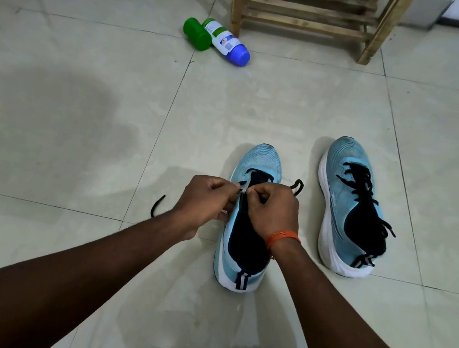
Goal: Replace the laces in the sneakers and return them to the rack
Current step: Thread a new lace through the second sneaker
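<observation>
Both left hand (205, 200) and right hand (272, 212) apparently pinch half-hidden lace (297, 185).

My head camera is looking forward and steeply down at the tiled floor (79, 116), riding close above my left hand (205, 200) and right hand (272, 209) at centre, while the wooden rack (309, 8) is sitting farther off toward 12 o'clock.
</observation>
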